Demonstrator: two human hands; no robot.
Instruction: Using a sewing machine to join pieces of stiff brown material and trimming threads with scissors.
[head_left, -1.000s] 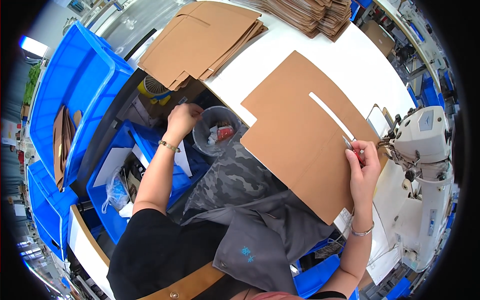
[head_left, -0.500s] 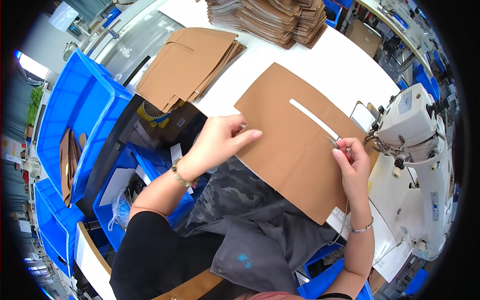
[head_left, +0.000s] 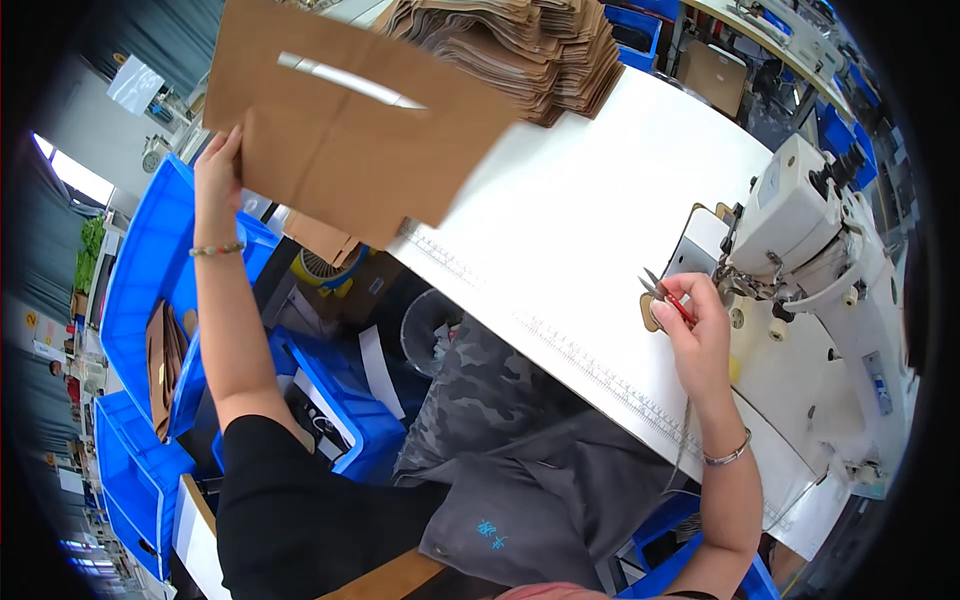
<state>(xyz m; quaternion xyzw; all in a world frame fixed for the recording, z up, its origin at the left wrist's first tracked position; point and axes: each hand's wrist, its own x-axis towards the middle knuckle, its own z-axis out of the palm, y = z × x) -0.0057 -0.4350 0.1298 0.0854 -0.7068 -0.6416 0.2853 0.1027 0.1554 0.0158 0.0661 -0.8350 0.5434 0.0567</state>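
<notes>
My left hand (head_left: 217, 172) is raised far to the left and grips the edge of a flat brown cardboard piece (head_left: 345, 120) with a long narrow slot, held up in the air. My right hand (head_left: 697, 335) rests on the white table (head_left: 560, 230) beside the white sewing machine (head_left: 800, 225). It holds small red-handled thread snips (head_left: 668, 295), blades pointing up and left.
A tall stack of brown cardboard pieces (head_left: 520, 40) lies at the table's far end. Blue plastic bins (head_left: 150, 290) stand at the left, one with brown pieces inside. A round clear container (head_left: 430, 325) sits below the table edge. Camouflage fabric covers my lap (head_left: 500, 400).
My left hand took the slotted cardboard off the table and swung it up and to the left. My right hand stayed by the sewing machine with the snips.
</notes>
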